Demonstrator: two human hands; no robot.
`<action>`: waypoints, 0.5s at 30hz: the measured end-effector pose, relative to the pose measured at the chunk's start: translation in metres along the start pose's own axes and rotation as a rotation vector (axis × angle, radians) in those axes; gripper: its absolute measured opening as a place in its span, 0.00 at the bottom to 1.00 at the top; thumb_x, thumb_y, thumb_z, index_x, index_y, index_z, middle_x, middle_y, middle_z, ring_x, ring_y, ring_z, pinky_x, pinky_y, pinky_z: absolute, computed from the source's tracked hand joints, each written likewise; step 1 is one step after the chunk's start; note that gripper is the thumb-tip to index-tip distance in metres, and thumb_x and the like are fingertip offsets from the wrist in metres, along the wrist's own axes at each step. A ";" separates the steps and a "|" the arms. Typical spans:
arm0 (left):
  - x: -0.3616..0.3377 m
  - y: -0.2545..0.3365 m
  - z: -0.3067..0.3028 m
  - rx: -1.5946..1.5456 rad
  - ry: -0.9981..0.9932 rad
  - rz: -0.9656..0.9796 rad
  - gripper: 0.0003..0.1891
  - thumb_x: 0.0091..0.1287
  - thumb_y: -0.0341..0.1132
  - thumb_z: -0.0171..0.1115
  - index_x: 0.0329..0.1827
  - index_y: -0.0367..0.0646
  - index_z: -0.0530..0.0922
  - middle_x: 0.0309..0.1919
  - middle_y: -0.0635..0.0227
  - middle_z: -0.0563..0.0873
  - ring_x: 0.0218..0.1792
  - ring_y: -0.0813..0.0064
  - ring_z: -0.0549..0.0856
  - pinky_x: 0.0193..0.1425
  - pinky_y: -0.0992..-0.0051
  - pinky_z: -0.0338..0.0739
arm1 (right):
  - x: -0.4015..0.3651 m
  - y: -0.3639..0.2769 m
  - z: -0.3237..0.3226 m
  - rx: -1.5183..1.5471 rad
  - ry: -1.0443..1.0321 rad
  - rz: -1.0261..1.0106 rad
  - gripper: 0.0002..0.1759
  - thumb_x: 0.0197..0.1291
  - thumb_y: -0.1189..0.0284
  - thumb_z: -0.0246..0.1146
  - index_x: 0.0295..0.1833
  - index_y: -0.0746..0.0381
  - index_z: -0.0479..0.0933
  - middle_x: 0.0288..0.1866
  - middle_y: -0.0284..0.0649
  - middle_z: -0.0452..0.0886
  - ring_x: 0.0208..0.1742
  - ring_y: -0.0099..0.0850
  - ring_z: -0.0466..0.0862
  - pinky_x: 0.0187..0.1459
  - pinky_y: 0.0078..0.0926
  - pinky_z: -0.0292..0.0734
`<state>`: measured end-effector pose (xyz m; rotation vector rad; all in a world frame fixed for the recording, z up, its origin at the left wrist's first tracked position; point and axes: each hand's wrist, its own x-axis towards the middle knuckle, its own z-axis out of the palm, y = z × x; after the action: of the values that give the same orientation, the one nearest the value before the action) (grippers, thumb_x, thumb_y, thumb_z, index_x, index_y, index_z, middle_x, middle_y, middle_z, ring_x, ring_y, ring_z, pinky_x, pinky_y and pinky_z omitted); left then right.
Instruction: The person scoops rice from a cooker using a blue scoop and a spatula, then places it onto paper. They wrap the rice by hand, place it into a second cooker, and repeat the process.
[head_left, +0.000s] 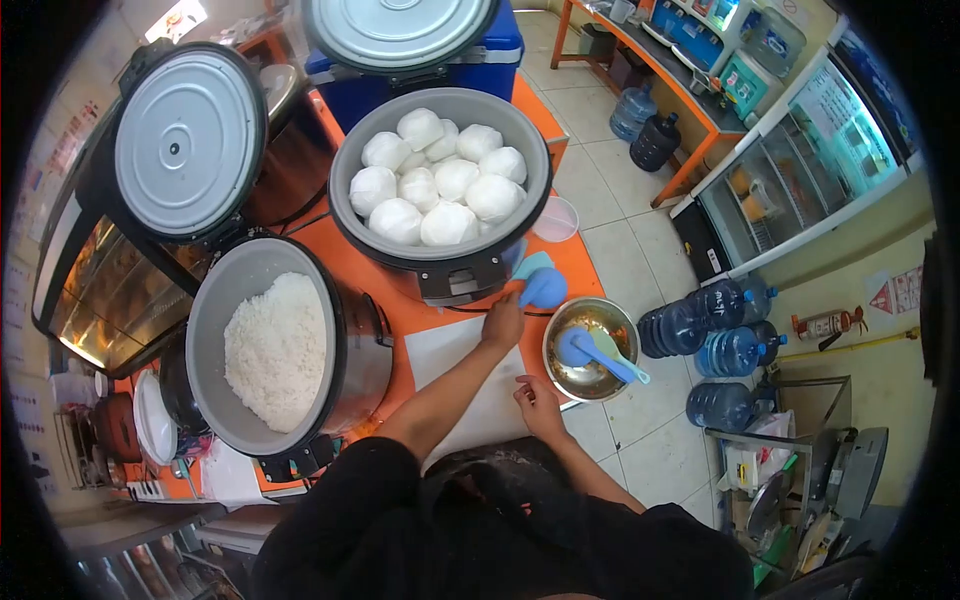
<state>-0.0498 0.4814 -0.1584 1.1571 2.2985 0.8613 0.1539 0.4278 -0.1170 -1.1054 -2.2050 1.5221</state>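
My left hand (pixel 505 322) is closed at the handle of a blue rice scoop (pixel 545 287), beside the front of a large rice cooker (pixel 345 200). That cooker stands with its lid up and holds several round white paper-wrapped bundles (pixel 457 180). Over the edge of the white sheet (pixel 455 400), my right hand (pixel 540 408) holds nothing, its fingers loosely bent and apart. A steel bowl (pixel 620 390) to the right contains a blue scoop (pixel 577 346) and a pale green utensil (pixel 607 345). Loose white rice (pixel 280 345) fills part of a second uncovered cooker (pixel 215 400) on the left.
An orange table (pixel 400 315) carries the cookers and bowl. A clear plastic cup (pixel 556 219) sits behind the bowl. Several water bottles (pixel 722 390) stand on the tiled floor to the right, near a display fridge (pixel 800 170) and a metal rack (pixel 790 440).
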 end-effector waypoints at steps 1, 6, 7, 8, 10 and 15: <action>-0.013 -0.003 -0.009 -0.043 0.008 0.049 0.15 0.71 0.31 0.58 0.57 0.35 0.75 0.49 0.42 0.84 0.52 0.42 0.84 0.57 0.50 0.78 | 0.004 0.010 -0.001 0.005 0.015 -0.032 0.14 0.67 0.77 0.62 0.57 0.67 0.78 0.37 0.41 0.83 0.38 0.29 0.84 0.43 0.28 0.80; -0.157 0.020 -0.120 -0.381 0.116 -0.051 0.16 0.75 0.32 0.53 0.62 0.34 0.74 0.47 0.42 0.84 0.53 0.44 0.84 0.56 0.56 0.78 | 0.058 0.024 -0.004 0.101 -0.014 0.066 0.17 0.68 0.79 0.56 0.61 0.66 0.75 0.36 0.42 0.84 0.38 0.30 0.86 0.41 0.32 0.80; -0.189 0.016 -0.138 -0.424 0.100 -0.166 0.16 0.76 0.32 0.52 0.62 0.34 0.74 0.46 0.46 0.85 0.52 0.51 0.86 0.55 0.59 0.79 | 0.085 0.032 0.000 -0.001 0.049 0.004 0.18 0.68 0.79 0.56 0.62 0.65 0.75 0.35 0.43 0.84 0.38 0.32 0.86 0.41 0.34 0.80; -0.220 0.019 -0.166 -0.515 0.081 -0.269 0.16 0.76 0.33 0.55 0.62 0.34 0.74 0.45 0.51 0.85 0.51 0.60 0.86 0.54 0.64 0.78 | 0.114 0.037 0.004 -0.103 0.110 -0.057 0.18 0.68 0.78 0.55 0.63 0.64 0.75 0.35 0.44 0.84 0.37 0.35 0.86 0.41 0.36 0.80; -0.264 0.031 -0.224 -0.508 0.157 -0.270 0.17 0.74 0.33 0.61 0.62 0.35 0.75 0.43 0.61 0.84 0.49 0.74 0.84 0.53 0.72 0.78 | 0.169 0.023 0.010 -0.090 0.236 -0.140 0.21 0.66 0.76 0.56 0.64 0.63 0.74 0.36 0.50 0.85 0.38 0.46 0.86 0.42 0.43 0.80; -0.326 0.064 -0.352 -0.472 0.496 -0.275 0.19 0.73 0.31 0.63 0.64 0.33 0.74 0.34 0.69 0.85 0.28 0.84 0.81 0.31 0.81 0.76 | 0.269 0.083 0.041 -0.354 0.174 -0.190 0.24 0.65 0.72 0.55 0.67 0.61 0.73 0.50 0.61 0.85 0.52 0.58 0.85 0.51 0.53 0.79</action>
<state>-0.0455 0.1246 0.1681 0.4437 2.3406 1.6016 -0.0167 0.6007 -0.2645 -1.0388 -2.4305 0.9461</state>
